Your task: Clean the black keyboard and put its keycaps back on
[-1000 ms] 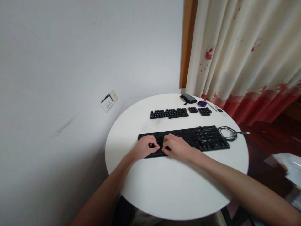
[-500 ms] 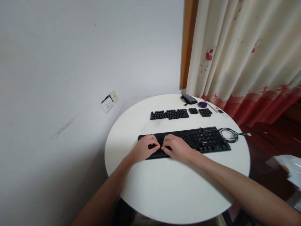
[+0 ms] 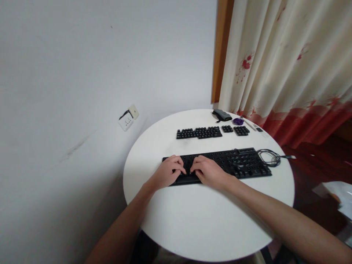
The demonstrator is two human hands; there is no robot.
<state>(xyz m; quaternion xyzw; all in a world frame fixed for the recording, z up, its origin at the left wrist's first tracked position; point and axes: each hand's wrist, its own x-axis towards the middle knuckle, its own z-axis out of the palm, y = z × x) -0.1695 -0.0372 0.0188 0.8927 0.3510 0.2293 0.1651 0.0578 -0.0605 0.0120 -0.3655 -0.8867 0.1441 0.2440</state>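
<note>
A black keyboard (image 3: 214,161), with many of its keycaps off, lies across the white round table (image 3: 206,220). My left hand (image 3: 167,171) rests at its left part, fingers curled and the thumb and forefinger drawn together over the keys. Close beside it, my right hand (image 3: 207,171) is bent the same way, its fingertips down on the keyboard. Only a narrow gap parts the two sets of fingertips. Whatever they pinch, if anything, is too small or hidden to make out.
Behind the keyboard stand rows of black keycaps (image 3: 199,132), a small group (image 3: 227,129) and another group (image 3: 241,131). A grey pouch (image 3: 222,115), a purple item (image 3: 238,121) and a coiled cable (image 3: 271,157) lie to the right. The wall (image 3: 82,73) borders the table's left.
The fingertips of my two hands have moved slightly apart over the keyboard. The view has shifted a little; the keyboard and keycap rows otherwise look the same.
</note>
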